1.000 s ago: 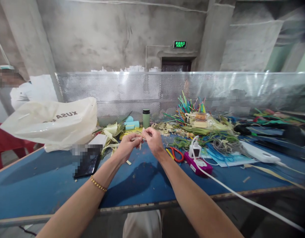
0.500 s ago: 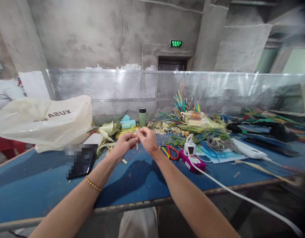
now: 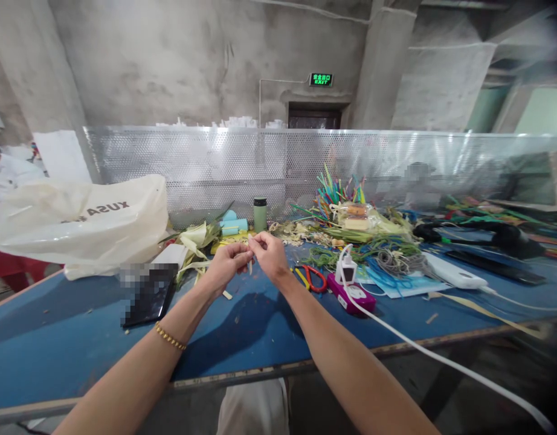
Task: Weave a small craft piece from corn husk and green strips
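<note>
Pale strip held between two hands above the desk

Workpiece: the pale strip [image 3: 250, 267] is located above the middle of the desk [image 3: 224, 344], clear of its surface. Its lower end hangs below the fingertips; the remainder is largely hidden by the fingers.

Hands: the left hand [image 3: 228, 264] and the right hand [image 3: 268, 254] are adjacent, each narrowed to a pinch on the strip. Exact finger contact on the strip cannot be determined.

Far edge: a perforated metal screen [image 3: 215, 163] stands along it. A green bottle [image 3: 260, 217] with a black lid stands upright directly beyond the hands. Blue rolls [image 3: 233, 226] lie just left of the bottle. A bundle of coloured stems [image 3: 337, 187] stands to its right.

Left side: a large plastic bag [image 3: 124, 223] occupies the far left corner. Pale leaves [image 3: 197, 238] and a black flat device [image 3: 151, 296] lie between the bag and the left hand.

Right side: a tool with red and yellow grips [image 3: 302, 278] lies near the right forearm, followed by a purple block [image 3: 353, 296] with a white plug [image 3: 346, 272]. A white cable [image 3: 409, 341] runs from the plug across the near edge. Tangled cords [image 3: 394, 266] lie beyond the block.
</note>
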`<state>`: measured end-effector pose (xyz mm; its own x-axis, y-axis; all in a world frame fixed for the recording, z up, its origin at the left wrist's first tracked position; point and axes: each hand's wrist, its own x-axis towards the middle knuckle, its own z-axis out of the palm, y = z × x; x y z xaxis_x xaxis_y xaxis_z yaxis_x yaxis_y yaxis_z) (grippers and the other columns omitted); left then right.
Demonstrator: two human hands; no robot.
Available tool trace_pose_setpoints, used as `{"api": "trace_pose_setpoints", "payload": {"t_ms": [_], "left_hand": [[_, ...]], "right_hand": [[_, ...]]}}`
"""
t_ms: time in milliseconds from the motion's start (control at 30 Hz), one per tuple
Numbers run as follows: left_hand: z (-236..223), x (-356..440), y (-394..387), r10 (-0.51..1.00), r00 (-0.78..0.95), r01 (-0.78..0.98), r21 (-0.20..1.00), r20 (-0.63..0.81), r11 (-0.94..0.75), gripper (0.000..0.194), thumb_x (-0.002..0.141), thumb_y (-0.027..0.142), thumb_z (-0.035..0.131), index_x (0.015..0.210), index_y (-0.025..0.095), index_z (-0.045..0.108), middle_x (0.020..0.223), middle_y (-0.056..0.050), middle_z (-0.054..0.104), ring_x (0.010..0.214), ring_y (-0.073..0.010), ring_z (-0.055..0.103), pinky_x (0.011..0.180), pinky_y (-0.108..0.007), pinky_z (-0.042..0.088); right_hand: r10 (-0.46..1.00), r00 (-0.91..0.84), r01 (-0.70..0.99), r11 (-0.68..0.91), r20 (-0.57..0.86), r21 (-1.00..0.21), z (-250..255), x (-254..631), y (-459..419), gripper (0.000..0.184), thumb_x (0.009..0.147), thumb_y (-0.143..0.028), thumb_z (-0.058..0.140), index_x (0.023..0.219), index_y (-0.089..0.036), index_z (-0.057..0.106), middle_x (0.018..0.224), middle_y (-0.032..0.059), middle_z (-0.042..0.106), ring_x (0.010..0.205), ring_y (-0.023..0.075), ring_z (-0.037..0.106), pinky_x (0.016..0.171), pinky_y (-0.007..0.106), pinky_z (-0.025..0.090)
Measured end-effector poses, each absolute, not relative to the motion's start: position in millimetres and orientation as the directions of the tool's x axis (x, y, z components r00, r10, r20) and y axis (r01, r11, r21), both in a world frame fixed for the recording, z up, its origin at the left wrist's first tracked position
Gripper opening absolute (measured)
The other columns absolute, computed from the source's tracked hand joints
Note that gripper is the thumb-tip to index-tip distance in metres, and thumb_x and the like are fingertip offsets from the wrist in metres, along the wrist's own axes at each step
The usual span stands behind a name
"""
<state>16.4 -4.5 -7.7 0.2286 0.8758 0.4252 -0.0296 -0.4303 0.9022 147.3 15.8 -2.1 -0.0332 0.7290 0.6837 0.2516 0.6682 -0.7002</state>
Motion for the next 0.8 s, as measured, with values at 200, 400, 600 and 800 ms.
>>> {"api": "trace_pose_setpoints", "payload": {"t_ms": [200, 400, 600, 800], "left_hand": [[-10.0, 16.4, -1.7, 0.883, 0.215, -0.019, 0.905, 0.418, -0.424, 0.027, 0.07, 0.038, 0.07, 0.07, 0.013, 0.061, 0.054, 0.002, 0.054, 0.048, -0.0088, 0.045, 0.05, -0.023, 0.033], [-10.9, 17.5, -1.7, 0.889, 0.207, -0.008, 0.909, 0.409, -0.417, 0.027, 0.069, 0.039, 0.069, 0.068, 0.013, 0.06, 0.054, 0.001, 0.054, 0.048, -0.0091, 0.046, 0.05, -0.023, 0.033], [-11.5, 17.5, -1.6, 0.893, 0.205, 0.001, 0.913, 0.4, -0.409, 0.028, 0.069, 0.04, 0.069, 0.069, 0.013, 0.06, 0.053, 0.001, 0.054, 0.048, -0.0094, 0.046, 0.049, -0.023, 0.033], [-12.2, 16.8, -1.3, 0.889, 0.214, -0.004, 0.91, 0.406, -0.414, 0.027, 0.07, 0.039, 0.069, 0.068, 0.014, 0.059, 0.053, 0.002, 0.053, 0.049, -0.0094, 0.046, 0.05, -0.023, 0.033]], "right_hand": [[0.729, -0.025, 0.271, 0.663, 0.684, -0.697, -3.0, 147.2, 16.6, 0.025, 0.083, -0.036, 0.054, 0.064, -0.019, 0.052, 0.058, -0.0011, 0.057, 0.052, 0.0114, 0.053, 0.052, 0.023, 0.042], [0.723, -0.009, 0.305, 0.66, 0.691, -0.687, -5.8, 146.4, 19.2, 0.027, 0.084, -0.037, 0.054, 0.064, -0.019, 0.052, 0.059, -0.0015, 0.057, 0.054, 0.0114, 0.052, 0.056, 0.024, 0.041], [0.712, -0.004, 0.347, 0.66, 0.702, -0.667, -6.4, 146.7, 20.7, 0.025, 0.083, -0.034, 0.054, 0.064, -0.019, 0.053, 0.061, -0.0013, 0.058, 0.058, 0.0117, 0.051, 0.058, 0.024, 0.04], [0.704, -0.005, 0.353, 0.666, 0.71, -0.658, -8.0, 145.9, 21.6, 0.026, 0.084, -0.035, 0.054, 0.064, -0.019, 0.054, 0.062, -0.0007, 0.058, 0.06, 0.0124, 0.052, 0.059, 0.024, 0.039]]}}
